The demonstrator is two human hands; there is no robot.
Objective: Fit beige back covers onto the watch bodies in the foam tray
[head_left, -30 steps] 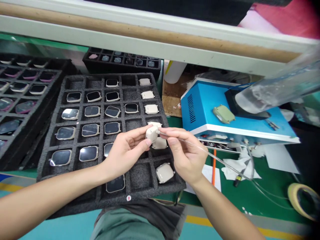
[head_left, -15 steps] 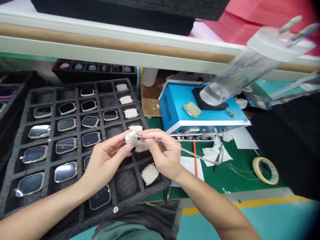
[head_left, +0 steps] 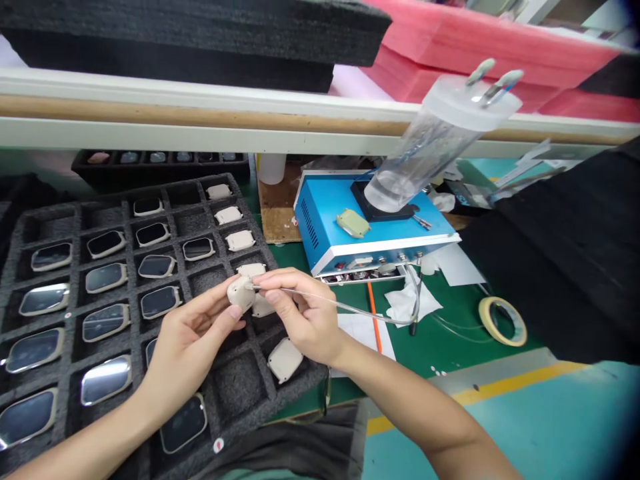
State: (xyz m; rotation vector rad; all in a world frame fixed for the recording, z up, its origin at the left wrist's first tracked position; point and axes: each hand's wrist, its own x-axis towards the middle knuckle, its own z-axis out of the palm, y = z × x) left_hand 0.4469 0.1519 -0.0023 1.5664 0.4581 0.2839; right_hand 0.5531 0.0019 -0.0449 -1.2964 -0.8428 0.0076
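Note:
Between thumb and fingers, my left hand [head_left: 193,337] grips a small beige watch case [head_left: 239,293], tilted up over the tray. My right hand [head_left: 310,320] pinches a thin tool close to its tip, which meets or nearly meets the case's edge; contact is hard to tell. A clear thin tube [head_left: 360,311] trails from that tool toward the blue box. Below both hands lies a black foam tray [head_left: 240,393] with dark-screened watches [head_left: 106,378] in its left columns. Beige watch cases [head_left: 285,360] sit in its right column, some partly hidden by my hands.
Behind on the green bench stands a blue control box [head_left: 320,220], bearing a pale green watch case [head_left: 353,223] and a clear cylinder [head_left: 420,153]. Tape roll [head_left: 503,321], tissue [head_left: 413,300] and an orange stick [head_left: 375,320] lie to the right. A shelf edge [head_left: 200,130] crosses above.
The view has shifted rightward, so the tray, box and hands appear further left and slightly lower. Both hands keep nearly the same hold on the watch case and the thin tool.

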